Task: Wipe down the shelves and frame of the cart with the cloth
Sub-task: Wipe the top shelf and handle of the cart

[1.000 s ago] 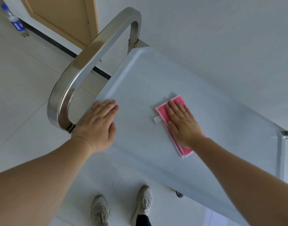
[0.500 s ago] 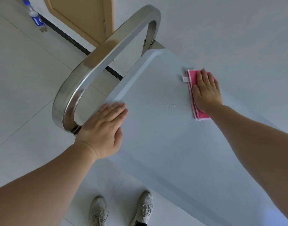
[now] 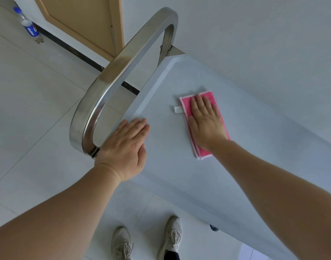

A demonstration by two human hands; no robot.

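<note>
On the cart's top shelf (image 3: 235, 147), my right hand (image 3: 207, 122) presses flat on the soft, limp pink cloth (image 3: 185, 104) at two o'clock of my flat, bracing left hand (image 3: 127, 145).

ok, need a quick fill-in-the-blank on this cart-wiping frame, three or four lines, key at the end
1. The right hand presses flat on a folded ____ cloth.
2. The cloth lies on the pale grey top shelf of the ____.
3. The left hand rests on the shelf corner beside the curved ____ handle.
4. A blue-labelled plastic bottle stands on the ____.

Missing words: pink; cart; steel; floor
</note>
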